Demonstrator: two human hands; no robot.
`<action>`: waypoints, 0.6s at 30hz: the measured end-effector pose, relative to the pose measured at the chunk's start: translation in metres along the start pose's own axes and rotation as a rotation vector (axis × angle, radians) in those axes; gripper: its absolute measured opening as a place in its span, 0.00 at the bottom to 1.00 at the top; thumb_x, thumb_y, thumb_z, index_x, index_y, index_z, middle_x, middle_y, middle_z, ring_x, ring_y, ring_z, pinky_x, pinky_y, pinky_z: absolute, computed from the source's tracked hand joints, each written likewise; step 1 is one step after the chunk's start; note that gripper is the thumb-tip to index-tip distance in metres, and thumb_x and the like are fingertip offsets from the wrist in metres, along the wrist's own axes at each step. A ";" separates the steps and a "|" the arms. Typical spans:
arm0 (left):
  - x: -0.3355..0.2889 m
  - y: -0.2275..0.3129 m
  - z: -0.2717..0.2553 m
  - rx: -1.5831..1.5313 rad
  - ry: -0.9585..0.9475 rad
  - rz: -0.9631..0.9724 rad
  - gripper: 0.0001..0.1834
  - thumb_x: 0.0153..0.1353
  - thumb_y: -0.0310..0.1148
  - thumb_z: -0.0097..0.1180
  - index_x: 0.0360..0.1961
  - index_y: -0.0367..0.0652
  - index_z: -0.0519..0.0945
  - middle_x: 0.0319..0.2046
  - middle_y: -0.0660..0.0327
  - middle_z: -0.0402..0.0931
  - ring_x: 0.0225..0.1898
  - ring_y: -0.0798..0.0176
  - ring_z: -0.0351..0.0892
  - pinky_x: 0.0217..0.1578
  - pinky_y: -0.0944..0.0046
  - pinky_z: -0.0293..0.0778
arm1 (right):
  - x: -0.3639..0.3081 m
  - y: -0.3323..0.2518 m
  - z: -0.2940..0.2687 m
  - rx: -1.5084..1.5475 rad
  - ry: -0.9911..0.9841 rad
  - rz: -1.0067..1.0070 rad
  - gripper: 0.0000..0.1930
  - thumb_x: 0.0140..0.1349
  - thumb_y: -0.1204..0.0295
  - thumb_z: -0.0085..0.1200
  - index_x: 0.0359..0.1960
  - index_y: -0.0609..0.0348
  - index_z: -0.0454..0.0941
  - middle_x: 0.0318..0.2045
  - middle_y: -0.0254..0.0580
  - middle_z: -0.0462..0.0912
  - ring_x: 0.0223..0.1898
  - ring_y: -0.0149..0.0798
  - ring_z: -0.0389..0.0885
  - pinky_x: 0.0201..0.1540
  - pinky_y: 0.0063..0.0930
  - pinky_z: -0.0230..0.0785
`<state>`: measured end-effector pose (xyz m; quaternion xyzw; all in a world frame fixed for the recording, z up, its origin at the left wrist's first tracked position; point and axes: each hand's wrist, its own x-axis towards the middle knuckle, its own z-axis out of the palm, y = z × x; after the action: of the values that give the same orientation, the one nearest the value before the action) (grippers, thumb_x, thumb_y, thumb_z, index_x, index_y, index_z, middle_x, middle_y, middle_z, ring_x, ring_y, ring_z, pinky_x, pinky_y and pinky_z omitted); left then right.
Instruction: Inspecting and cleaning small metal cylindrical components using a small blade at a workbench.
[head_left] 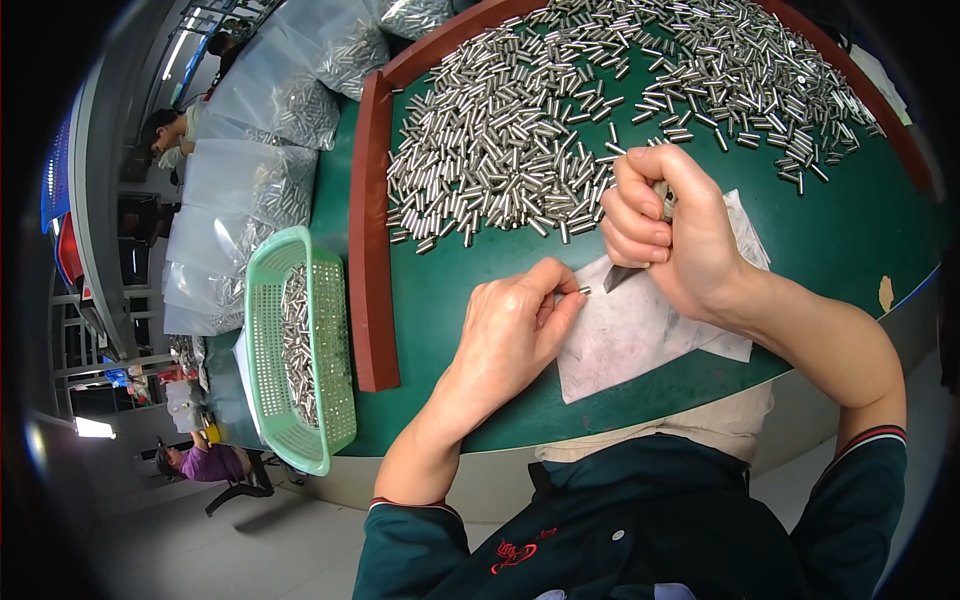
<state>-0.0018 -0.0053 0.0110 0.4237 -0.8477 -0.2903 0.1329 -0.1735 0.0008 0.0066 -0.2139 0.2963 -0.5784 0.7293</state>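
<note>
My left hand [508,318] pinches a small shiny metal pin [586,290] between thumb and fingertips, one end sticking out to the right. Just right of it my right hand [668,225] is closed in a fist round a hand tool, whose flat dark blade [620,278] points down and left beside the pin. Most of its handle is hidden by my fingers. I cannot tell whether blade and pin touch. Under both hands lies a stained whitish cloth [640,350] on the green table [450,285]. Beyond them spreads a wide heap of loose metal pins [490,150].
Dark red wooden rails [375,250] border the heap at left and back. A green plastic basket [265,340] holding pins stands at left. Clear plastic bags [240,180] filled with metal parts line the far left. Other people sit further left, one in purple [212,464].
</note>
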 end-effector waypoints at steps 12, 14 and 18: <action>0.000 0.000 0.000 0.008 -0.008 0.024 0.05 0.48 0.25 0.55 0.24 0.38 0.71 0.11 0.55 0.68 0.13 0.55 0.69 0.15 0.60 0.62 | 0.002 0.000 -0.005 0.031 -0.010 0.020 0.16 0.57 0.64 0.34 0.12 0.50 0.53 0.07 0.26 0.52 0.09 0.22 0.45 0.14 0.19 0.39; 0.000 -0.002 0.002 -0.001 0.003 0.038 0.05 0.48 0.25 0.55 0.24 0.38 0.71 0.12 0.55 0.69 0.14 0.54 0.69 0.16 0.60 0.63 | 0.002 0.000 -0.004 0.039 -0.002 0.031 0.16 0.56 0.64 0.34 0.12 0.50 0.53 0.06 0.26 0.52 0.09 0.22 0.45 0.14 0.19 0.39; 0.000 -0.001 0.001 0.003 0.004 0.053 0.05 0.48 0.25 0.55 0.24 0.38 0.71 0.15 0.53 0.72 0.16 0.52 0.71 0.17 0.59 0.64 | 0.002 -0.001 -0.004 0.051 0.012 0.058 0.15 0.56 0.64 0.34 0.12 0.50 0.53 0.06 0.26 0.52 0.09 0.22 0.45 0.14 0.19 0.40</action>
<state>-0.0016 -0.0053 0.0096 0.4020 -0.8587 -0.2844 0.1418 -0.1772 -0.0017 0.0039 -0.1831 0.2920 -0.5657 0.7491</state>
